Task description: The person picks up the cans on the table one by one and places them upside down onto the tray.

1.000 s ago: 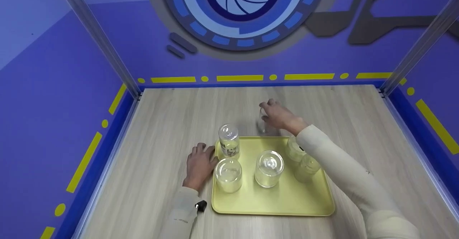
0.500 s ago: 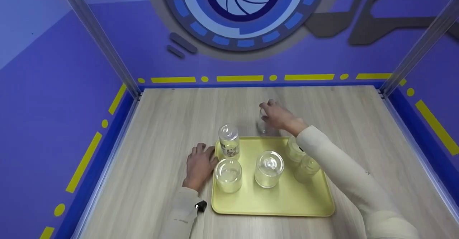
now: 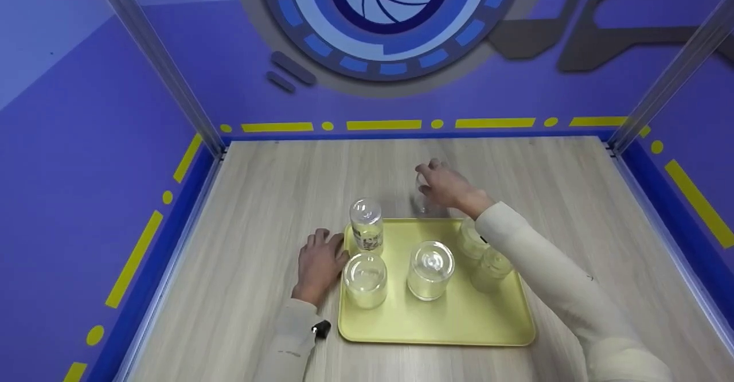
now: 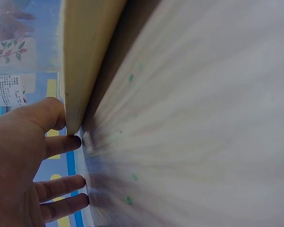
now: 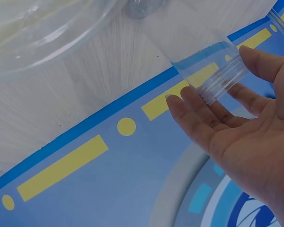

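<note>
My right hand (image 3: 446,187) reaches over the tray's far edge and grips a clear jar (image 3: 422,201) standing on the table. In the right wrist view, thumb and fingers surround the ridged upper end of that jar (image 5: 222,78). My left hand (image 3: 319,262) rests at the left edge of the yellow tray (image 3: 441,327). In the left wrist view, its thumb (image 4: 52,113) touches the tray's side (image 4: 87,61), with the other fingers fairly straight. Nearest it on the tray stand a tall clear jar with a printed label (image 3: 367,230) and a wider clear jar (image 3: 366,281).
Another wide clear jar (image 3: 430,270) stands mid-tray. Two more clear containers, one a small jar (image 3: 492,268), are at the tray's right side, partly behind the right sleeve (image 3: 539,261). Blue patterned walls (image 3: 275,101) enclose the wooden table (image 3: 258,198) at the back and sides.
</note>
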Demonstrator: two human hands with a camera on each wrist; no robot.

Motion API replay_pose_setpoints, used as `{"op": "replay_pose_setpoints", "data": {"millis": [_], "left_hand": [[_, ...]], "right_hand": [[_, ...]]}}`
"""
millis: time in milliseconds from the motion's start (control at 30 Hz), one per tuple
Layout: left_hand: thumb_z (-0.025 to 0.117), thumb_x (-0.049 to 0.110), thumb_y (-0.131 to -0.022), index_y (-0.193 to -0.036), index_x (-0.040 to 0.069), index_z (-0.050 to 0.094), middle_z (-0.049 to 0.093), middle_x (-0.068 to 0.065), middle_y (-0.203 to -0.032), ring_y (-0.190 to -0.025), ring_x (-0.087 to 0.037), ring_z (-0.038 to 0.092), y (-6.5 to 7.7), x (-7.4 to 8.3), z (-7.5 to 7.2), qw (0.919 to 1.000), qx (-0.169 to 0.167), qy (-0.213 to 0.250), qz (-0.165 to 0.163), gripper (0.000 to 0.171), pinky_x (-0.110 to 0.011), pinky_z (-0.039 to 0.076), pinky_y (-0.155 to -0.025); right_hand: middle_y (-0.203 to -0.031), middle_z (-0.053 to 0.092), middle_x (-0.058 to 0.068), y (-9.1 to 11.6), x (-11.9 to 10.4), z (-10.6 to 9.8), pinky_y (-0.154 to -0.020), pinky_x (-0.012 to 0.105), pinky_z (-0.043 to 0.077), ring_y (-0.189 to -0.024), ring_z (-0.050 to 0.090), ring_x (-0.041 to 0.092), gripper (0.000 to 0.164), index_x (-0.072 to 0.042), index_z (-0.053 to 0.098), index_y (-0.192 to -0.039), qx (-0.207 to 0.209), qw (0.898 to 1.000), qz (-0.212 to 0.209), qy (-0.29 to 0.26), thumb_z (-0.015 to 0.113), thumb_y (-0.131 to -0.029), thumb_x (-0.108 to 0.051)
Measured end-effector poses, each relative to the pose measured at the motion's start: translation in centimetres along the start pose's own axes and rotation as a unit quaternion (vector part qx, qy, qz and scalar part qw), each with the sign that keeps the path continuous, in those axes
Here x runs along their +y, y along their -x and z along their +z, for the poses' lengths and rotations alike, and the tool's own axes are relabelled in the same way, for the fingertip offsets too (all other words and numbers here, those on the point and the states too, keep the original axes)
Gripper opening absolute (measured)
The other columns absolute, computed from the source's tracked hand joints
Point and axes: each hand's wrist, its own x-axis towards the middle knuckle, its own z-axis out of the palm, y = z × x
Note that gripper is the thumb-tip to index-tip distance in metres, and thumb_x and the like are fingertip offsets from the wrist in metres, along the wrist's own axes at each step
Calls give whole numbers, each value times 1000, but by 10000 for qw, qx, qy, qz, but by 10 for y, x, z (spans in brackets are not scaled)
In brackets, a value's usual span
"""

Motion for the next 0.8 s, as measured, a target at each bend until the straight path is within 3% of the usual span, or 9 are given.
{"op": "replay_pose_setpoints", "data": {"millis": [300,800], "left_hand": [[73,31,-95,-132,12,73,58,-20,-130,-116,-39,56,-2,1,-1,9999,-127,25,-72,41,-56,53,-88],[73,31,-95,-131,12,74,59,-20,-130,-115,-39,57,-1,-1,1,10000,-52,83,-20,40,-56,53,-87]], "right_hand": [[-117,60,33,3,0,-2,-93,58,54,-108,62,48,44,9,57,-139,354,9992,-102,160,70,-100,-7],[-121,59,31,13,1,-6,-86,59,57,-102,66,47,43,1,59,-141,397,9990,187,14,70,-101,-10]]}}
